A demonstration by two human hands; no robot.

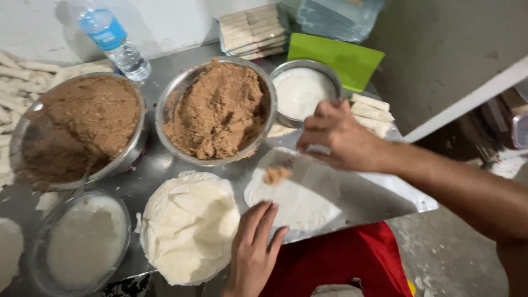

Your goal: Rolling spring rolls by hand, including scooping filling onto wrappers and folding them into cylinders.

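Observation:
A thin round white wrapper (300,195) lies flat on the steel table (379,201), with a small heap of brown filling (276,175) on its far left part. My left hand (254,250) rests with fingers spread on the wrapper's near edge. My right hand (338,135) hovers over the wrapper's far side, fingers curled together; whether it pinches anything is unclear. A stack of wrappers (188,225) sits left of my left hand.
Two steel bowls of brown filling (217,110) (82,124) stand behind. A bowl of white paste (302,91) is by my right hand, another (85,242) at the near left. Rolled pieces (371,113), a water bottle (115,44), a green board (338,58).

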